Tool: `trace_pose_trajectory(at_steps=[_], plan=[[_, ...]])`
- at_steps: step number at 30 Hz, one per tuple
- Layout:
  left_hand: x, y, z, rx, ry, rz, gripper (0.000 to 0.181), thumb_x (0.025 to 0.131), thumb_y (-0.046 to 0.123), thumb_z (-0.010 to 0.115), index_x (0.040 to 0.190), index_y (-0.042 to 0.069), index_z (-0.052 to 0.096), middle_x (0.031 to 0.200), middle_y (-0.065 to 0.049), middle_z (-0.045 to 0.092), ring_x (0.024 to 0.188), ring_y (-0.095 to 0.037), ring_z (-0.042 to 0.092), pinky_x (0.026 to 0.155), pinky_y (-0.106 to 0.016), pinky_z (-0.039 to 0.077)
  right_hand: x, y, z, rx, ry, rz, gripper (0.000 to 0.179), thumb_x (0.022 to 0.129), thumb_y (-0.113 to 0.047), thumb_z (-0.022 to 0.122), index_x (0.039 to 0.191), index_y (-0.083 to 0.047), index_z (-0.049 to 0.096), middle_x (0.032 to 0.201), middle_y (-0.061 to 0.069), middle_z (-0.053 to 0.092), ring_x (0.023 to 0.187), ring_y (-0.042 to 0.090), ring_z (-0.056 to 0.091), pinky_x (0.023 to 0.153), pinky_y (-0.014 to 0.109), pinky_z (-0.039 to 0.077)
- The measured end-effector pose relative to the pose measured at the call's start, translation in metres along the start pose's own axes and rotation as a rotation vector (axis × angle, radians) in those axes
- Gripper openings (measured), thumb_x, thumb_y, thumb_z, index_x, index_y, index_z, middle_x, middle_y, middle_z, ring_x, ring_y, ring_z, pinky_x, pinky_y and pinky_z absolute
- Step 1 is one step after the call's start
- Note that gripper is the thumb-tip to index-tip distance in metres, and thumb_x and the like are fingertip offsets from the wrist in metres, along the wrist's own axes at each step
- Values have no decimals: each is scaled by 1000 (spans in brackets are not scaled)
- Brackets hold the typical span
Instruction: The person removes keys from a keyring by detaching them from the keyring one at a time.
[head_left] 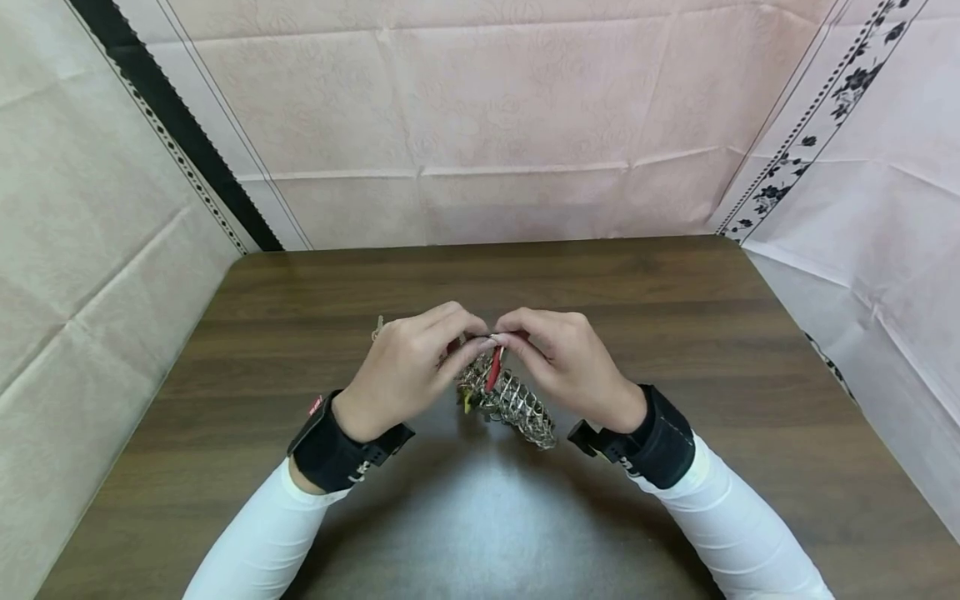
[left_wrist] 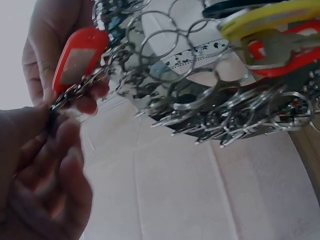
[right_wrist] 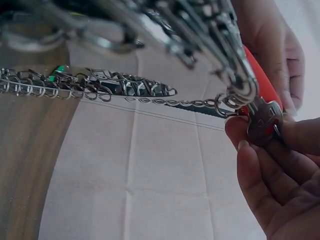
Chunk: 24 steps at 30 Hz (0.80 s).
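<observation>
Over the middle of the table, both hands meet at the top of a bundle of linked metal key rings. My left hand pinches a small dark piece at the end of a short chain; its exact kind is hidden by the fingers. My right hand pinches a silver key with a thin ring, fingertips close to the left ones. A red key tag hangs between the hands. Lower in the bundle are a yellow key tag and another key.
The bundle stands on or just above a brown wooden table. A small green piece shows among the rings. Pale cloth with dark printed borders rises behind and at both sides of the table.
</observation>
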<state>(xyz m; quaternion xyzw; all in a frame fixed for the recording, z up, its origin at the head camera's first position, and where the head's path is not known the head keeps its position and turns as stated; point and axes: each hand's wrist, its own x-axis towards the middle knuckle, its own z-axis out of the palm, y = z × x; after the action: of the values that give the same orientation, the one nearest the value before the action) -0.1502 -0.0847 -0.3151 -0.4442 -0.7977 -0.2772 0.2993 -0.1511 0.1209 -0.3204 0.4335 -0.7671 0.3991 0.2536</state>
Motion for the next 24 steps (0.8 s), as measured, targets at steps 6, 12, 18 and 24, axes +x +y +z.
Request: trace_pose_trajectory(at_steps=[6,12,18,24], plan=[[-2,-1,0,-110,-76,-27,8,96,14,56,97,8,59,87,2,56,72,-3,48,62,-17,43,1,0,-2,37,-27,9,6,91,-5,61,94,-5,66,82,0,67,66,5,51,58,21,42],[-2,1,5,-195,-20,-81,7,97,12,54,97,6,58,84,1,53,72,-5,46,61,-19,41,2,-2,-4,54,-30,62,6,93,-8,59,96,-6,64,86,0,67,73,5,54,63,23,45],[-2,3,8,-249,45,-143,10,98,14,53,97,6,58,82,0,54,72,-4,51,61,-20,45,2,-2,0,46,15,105,6,94,-11,59,95,-6,63,84,0,66,78,6,57,68,25,49],[-2,5,13,-336,101,-202,10,97,13,54,96,5,59,79,0,54,69,-4,51,54,-25,44,1,-3,2,63,50,128,7,94,-12,59,93,-6,63,83,0,66,75,6,58,65,26,48]])
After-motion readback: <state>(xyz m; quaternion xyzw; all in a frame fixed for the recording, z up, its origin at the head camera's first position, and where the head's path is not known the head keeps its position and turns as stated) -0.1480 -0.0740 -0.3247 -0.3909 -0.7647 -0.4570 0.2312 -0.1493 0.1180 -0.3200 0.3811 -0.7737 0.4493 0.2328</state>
